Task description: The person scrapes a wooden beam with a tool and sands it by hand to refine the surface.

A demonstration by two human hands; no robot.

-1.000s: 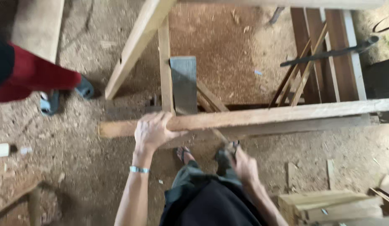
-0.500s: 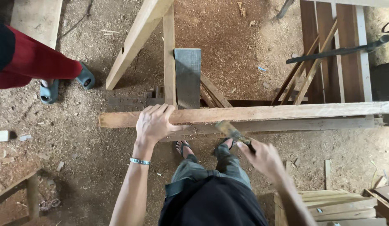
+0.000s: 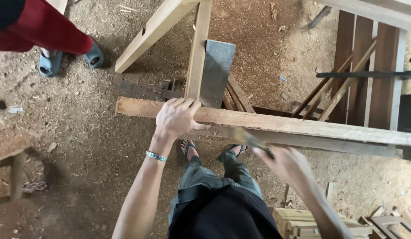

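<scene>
- Packages: none in view.
- Labels: none seen on any surface.
- Signs: none.
- Screens: none.
</scene>
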